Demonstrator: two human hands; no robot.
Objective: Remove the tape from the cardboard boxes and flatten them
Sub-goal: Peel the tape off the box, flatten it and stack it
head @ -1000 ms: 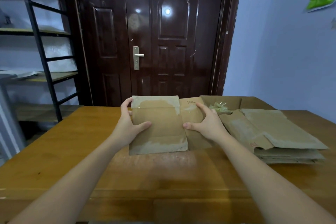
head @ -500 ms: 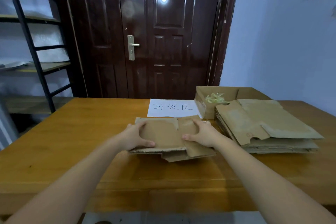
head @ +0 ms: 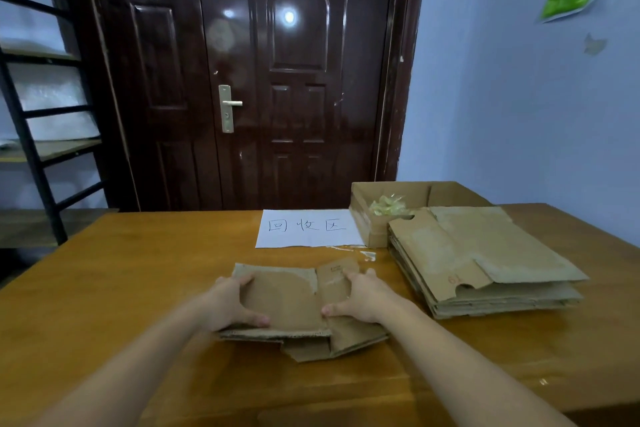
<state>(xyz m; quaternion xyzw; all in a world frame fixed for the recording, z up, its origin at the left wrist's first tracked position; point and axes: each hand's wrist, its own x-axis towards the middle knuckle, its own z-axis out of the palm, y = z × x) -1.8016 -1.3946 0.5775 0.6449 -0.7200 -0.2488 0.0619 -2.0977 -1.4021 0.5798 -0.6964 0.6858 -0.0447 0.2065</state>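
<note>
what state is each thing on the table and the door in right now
cardboard box: flattened, lying on the table, gripped at both sides
left hand: grips the box's left edge
right hand: grips the box's right part
cardboard stack: flattened, piled
open box: upright, holds wadded tape
paper sign: flat
door: closed

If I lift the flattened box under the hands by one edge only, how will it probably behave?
The flattened box will probably sag or unfold, since loose flaps already stick out underneath at its near edge. It looks light: thin corrugated card. The left hand and right hand grip opposite sides, which suggests two-sided support keeps it together.
</note>
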